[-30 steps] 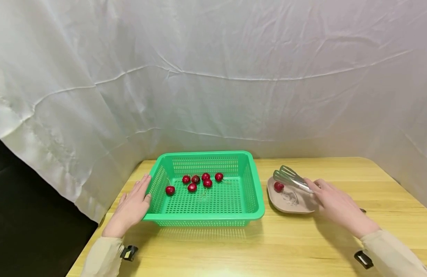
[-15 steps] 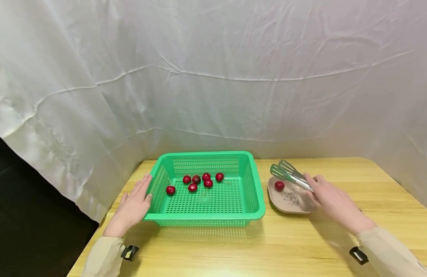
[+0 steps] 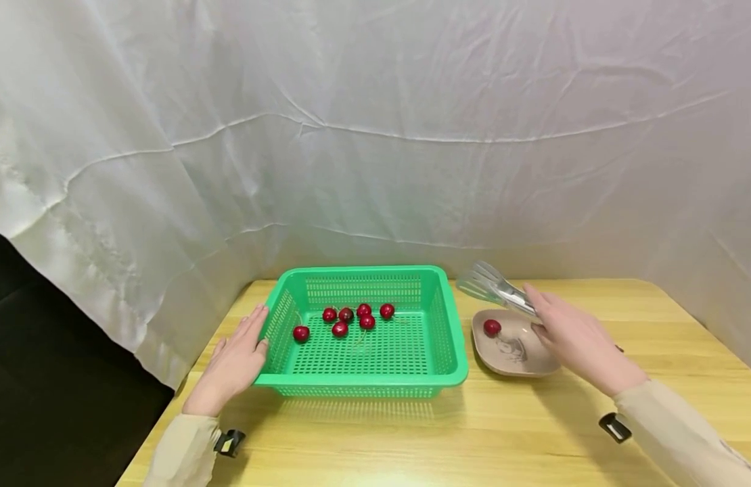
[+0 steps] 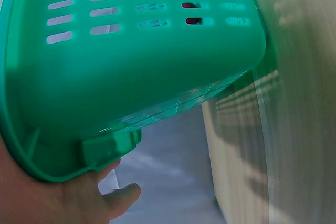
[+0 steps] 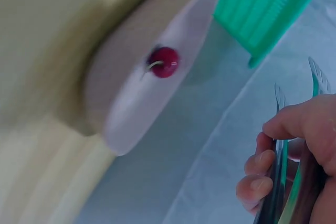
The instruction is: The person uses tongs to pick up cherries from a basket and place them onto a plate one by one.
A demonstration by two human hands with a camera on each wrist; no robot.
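Observation:
My left hand (image 3: 232, 365) lies with straight fingers along the left rim of a green plastic basket (image 3: 360, 381). In the left wrist view, the hand (image 4: 68, 198) shows at the basket's rim, thumb stretched out. Several red cherries (image 3: 339, 329) with stems lie on the basket floor. My right hand (image 3: 579, 338) grips metal serving tongs (image 3: 500, 289), their slotted ends spread apart with nothing between them, raised above the back of a pinkish dish (image 3: 521, 368). One cherry (image 5: 164, 62) sits in that dish, away from the tongs.
The wooden table (image 3: 363, 446) carries the basket and, to its right, the dish. A pale cloth (image 3: 375, 189) hangs behind the table and along its left. Something black (image 3: 59, 372) stands at the left, beyond the table's edge.
My right hand has moved the tongs up and left, from over the dish toward the gap between dish and basket. The left hand stays on the rim; the cherries have not moved.

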